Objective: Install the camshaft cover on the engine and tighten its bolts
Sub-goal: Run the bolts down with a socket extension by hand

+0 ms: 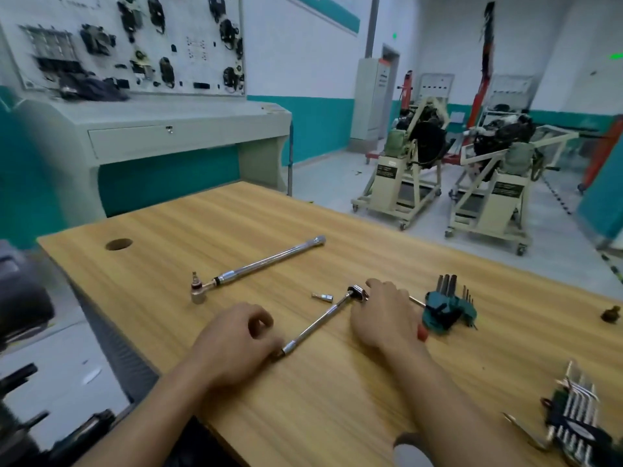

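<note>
A slim chrome ratchet (pixel 320 320) lies diagonally on the wooden table (pixel 209 230). My left hand (pixel 236 342) has its fingers curled and pinches the ratchet's handle end. My right hand (pixel 384 318) lies over the ratchet's head (pixel 358 293), fingertips curled on it. A small socket (pixel 323 296) lies just left of the head. A long torque wrench (pixel 259 262) lies farther back on the table. No camshaft cover is in view. Part of a red-handled tool (pixel 422 332) is hidden under my right hand.
A teal hex-key set (pixel 450 306) lies right of my right hand, another key set (pixel 573 416) at the near right edge. A small dark part (pixel 611 314) sits far right. The table has a round hole (pixel 118 244). Two engines on wheeled stands (pixel 418 143) stand across the floor.
</note>
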Motion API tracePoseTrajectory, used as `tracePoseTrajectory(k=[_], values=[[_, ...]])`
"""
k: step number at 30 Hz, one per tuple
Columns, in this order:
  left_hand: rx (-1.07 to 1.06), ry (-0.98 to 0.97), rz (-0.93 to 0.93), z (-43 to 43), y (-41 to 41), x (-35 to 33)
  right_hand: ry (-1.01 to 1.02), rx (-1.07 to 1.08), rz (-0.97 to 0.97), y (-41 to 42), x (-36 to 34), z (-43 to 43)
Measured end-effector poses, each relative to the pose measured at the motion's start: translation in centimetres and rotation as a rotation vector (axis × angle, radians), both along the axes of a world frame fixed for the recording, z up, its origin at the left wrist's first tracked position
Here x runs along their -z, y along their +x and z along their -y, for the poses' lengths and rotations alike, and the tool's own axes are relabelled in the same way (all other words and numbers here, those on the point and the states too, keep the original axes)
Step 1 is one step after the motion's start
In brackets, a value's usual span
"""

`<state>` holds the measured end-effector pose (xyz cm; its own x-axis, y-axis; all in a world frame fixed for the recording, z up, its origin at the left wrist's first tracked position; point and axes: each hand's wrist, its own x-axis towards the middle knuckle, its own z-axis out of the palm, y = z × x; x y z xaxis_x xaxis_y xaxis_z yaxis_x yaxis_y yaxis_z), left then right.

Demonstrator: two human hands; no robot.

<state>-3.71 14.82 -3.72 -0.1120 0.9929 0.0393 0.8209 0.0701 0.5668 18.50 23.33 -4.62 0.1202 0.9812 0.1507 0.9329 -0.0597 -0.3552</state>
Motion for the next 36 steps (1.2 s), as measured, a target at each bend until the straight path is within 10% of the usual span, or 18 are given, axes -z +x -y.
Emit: tracePoseTrajectory(k=[5,36], values=[[-0.031,0.234,0.211,0.8,-0.9,1.7,0.073,-0.020,0.033,-0.3,0.8,-0.2],[-0.042,0.265,0.087,0.6,-0.9,2.9,0.107,0.009,0.028,-1.0,0.9,0.0]])
